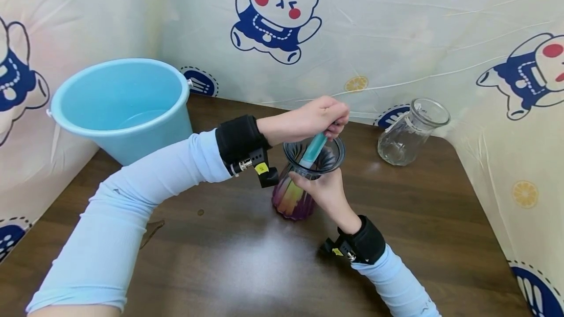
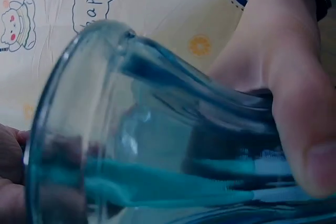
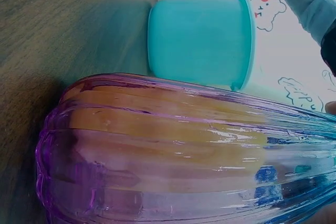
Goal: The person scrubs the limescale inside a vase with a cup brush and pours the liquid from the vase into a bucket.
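Observation:
A ribbed glass vase [image 1: 293,202], purple at the base and bluish at the neck, leans on the table, mouth up. My right hand [image 1: 328,192] grips it just below the rim; in the left wrist view its thumb lies along the glass. Above the mouth, the fingers of my left hand [image 1: 310,118] curl round the teal handle of a bottle brush [image 1: 315,148]. The handle slants down into the vase and shows through the glass neck in the left wrist view. A yellow-orange mass shows through the vase wall [image 3: 173,129] in the right wrist view.
A light blue bucket [image 1: 128,133] stands at the back left, beyond my left forearm. A clear glass jar [image 1: 403,140] is at the back right. Patterned sheeting [image 1: 374,28] hangs behind the wooden table [image 1: 246,268]. A thin brown strand [image 1: 152,233] lies near my left sleeve.

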Motion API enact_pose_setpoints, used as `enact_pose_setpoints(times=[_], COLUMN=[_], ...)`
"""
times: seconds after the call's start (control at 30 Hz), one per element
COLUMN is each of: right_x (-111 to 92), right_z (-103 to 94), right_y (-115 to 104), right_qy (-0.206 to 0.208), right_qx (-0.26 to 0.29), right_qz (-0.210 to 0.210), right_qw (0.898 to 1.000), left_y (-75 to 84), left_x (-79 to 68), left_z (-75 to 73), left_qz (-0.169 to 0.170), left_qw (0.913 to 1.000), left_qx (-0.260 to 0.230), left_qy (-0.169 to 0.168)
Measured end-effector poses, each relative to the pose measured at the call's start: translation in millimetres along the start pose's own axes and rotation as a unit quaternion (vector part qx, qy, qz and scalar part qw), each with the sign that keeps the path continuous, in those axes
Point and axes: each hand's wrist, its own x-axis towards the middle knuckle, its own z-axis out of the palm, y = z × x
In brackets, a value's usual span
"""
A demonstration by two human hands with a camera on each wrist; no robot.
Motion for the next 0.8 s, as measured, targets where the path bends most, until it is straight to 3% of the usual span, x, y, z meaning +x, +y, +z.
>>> enact_pose_setpoints(times=[0.23,0.4,0.8], right_x=[-0.9,-0.3,0.9], right_z=[-1.6,0.8,3.1], right_y=[-1.6,-0.8,-3.4], right_qy=[0.001,0.002,0.013], right_qx=[0.007,-0.002,0.003], right_qz=[0.017,0.006,0.003], right_qw=[1.000,1.000,1.000], left_y=[-0.3,5.3,62.7], left_x=[-1.7,-7.7,-17.9], left_z=[4.8,-0.8,-14.7], left_qz=[0.019,0.021,0.094], left_qw=[0.9993,0.9998,0.9911], left_qx=[0.021,0.005,-0.046], left_qy=[-0.027,-0.003,0.083])
